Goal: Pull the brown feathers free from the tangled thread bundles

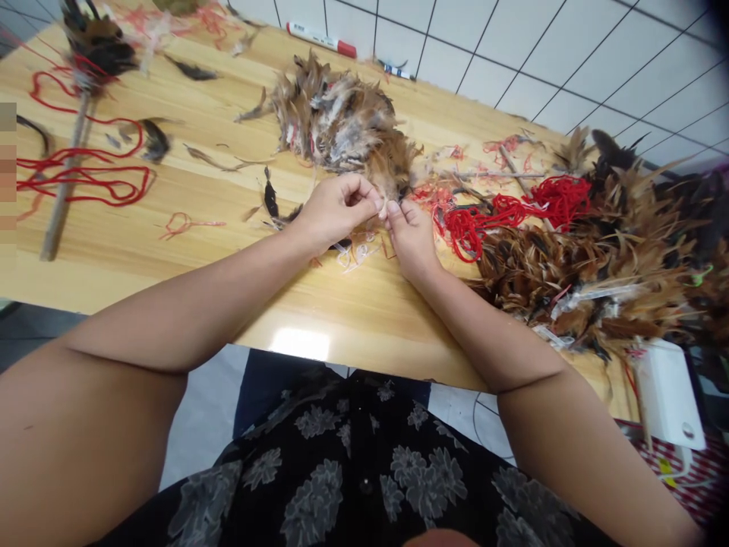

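Note:
My left hand [342, 205] and my right hand [411, 232] meet over the middle of the table. Thumb and fingers of each are pinched together at the base of a small bunch of brown feathers [392, 161]. The fingertips hide most of what lies between them. Just beyond is a heap of brown and grey feathers [345, 121], and the bunch overlaps its near side. Below the fingers lie white thread scraps [358, 254]. A tangle of red cord [464, 232] sits right of my right hand.
A large pile of brown feathers [569, 273] covers the table's right side. At left lies a stick [65, 182] with dark feathers at its top, beside looped red yarn [114, 182]. A marker [322, 39] rests by the tiled wall [456, 45]. A white device [669, 395] is at the right edge.

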The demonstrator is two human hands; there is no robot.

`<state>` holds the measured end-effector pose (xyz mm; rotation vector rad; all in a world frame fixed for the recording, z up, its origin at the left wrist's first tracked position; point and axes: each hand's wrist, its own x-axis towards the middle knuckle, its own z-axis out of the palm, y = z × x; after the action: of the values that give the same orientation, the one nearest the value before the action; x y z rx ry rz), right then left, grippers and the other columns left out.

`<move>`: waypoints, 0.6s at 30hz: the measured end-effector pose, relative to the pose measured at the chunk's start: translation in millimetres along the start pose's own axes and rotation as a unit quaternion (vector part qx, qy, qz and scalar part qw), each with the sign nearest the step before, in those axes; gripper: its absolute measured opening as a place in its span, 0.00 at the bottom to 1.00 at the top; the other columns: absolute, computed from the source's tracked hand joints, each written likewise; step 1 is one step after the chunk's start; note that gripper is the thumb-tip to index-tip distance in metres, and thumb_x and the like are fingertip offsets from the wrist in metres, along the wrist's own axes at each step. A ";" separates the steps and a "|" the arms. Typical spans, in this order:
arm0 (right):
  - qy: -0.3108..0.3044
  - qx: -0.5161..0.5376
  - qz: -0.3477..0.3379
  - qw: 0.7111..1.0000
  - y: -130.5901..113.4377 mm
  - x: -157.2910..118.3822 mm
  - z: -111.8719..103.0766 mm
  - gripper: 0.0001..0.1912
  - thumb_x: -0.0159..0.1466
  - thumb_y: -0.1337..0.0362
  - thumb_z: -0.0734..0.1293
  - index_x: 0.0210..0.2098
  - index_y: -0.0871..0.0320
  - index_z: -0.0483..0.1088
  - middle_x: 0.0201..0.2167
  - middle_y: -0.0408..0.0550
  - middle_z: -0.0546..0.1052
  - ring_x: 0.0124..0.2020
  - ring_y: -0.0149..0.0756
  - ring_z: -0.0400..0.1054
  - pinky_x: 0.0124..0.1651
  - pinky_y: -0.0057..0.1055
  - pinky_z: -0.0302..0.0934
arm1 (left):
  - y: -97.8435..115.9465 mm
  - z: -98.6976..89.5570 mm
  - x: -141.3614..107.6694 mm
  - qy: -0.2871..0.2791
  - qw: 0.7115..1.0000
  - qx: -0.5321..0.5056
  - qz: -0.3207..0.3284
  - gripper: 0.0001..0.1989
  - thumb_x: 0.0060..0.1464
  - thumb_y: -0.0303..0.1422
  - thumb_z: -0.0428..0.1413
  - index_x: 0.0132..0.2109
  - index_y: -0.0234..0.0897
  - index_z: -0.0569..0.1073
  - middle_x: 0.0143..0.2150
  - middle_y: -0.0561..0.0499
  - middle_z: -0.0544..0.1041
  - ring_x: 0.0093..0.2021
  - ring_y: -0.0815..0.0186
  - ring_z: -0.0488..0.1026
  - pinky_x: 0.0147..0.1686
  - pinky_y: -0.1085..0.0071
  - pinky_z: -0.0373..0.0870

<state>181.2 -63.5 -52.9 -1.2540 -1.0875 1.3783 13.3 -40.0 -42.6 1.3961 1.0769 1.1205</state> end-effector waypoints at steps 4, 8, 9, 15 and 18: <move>0.055 -0.036 -0.038 0.997 1.9 0.1 0.8 0.26 0.82 0.59 0.79 0.31 0.51 0.65 0.31 0.38 0.65 0.40 0.35 0.64 0.47 0.29 0.62 | 2.0 -1.8 0.4 -0.017 1.000 -0.009 0.003 0.15 0.67 0.25 0.77 0.36 0.40 0.80 0.32 0.53 0.81 0.34 0.63 0.77 0.37 0.70 0.74; 0.046 -0.071 -0.059 0.995 10.4 5.5 -2.7 0.29 0.82 0.54 0.79 0.30 0.51 0.63 0.28 0.37 0.63 0.38 0.33 0.64 0.46 0.29 0.62 | 2.5 -2.5 -0.5 -0.017 1.000 0.012 -0.002 0.13 0.63 0.25 0.78 0.38 0.40 0.81 0.33 0.54 0.81 0.34 0.64 0.76 0.36 0.70 0.71; 0.045 -0.078 -0.062 0.994 12.6 6.9 -3.9 0.30 0.82 0.53 0.79 0.30 0.51 0.63 0.28 0.37 0.63 0.38 0.33 0.63 0.46 0.29 0.62 | 3.5 -2.6 -1.1 -0.020 1.000 0.021 -0.007 0.13 0.61 0.24 0.78 0.38 0.40 0.81 0.33 0.54 0.81 0.34 0.64 0.76 0.36 0.70 0.70; 0.029 -0.086 -0.080 0.993 13.2 10.0 -8.4 0.27 0.84 0.49 0.77 0.32 0.53 0.70 0.29 0.37 0.67 0.36 0.32 0.66 0.47 0.30 0.65 | 22.9 -2.6 -2.8 -0.013 0.998 -0.007 -0.066 0.19 0.65 0.11 0.66 0.33 0.39 0.80 0.30 0.54 0.81 0.31 0.66 0.72 0.35 0.68 0.65; 0.042 -0.075 -0.066 0.994 8.3 9.7 -9.5 0.25 0.84 0.49 0.77 0.33 0.54 0.74 0.29 0.37 0.68 0.36 0.32 0.67 0.47 0.30 0.66 | 31.5 -2.6 -2.1 0.015 0.992 -0.083 -0.090 0.24 0.70 0.08 0.60 0.31 0.39 0.77 0.27 0.56 0.76 0.27 0.70 0.68 0.35 0.70 0.64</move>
<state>189.8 -55.1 -63.4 -1.3119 -1.2113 1.1525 11.9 -44.8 -11.3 1.1328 1.0827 1.0753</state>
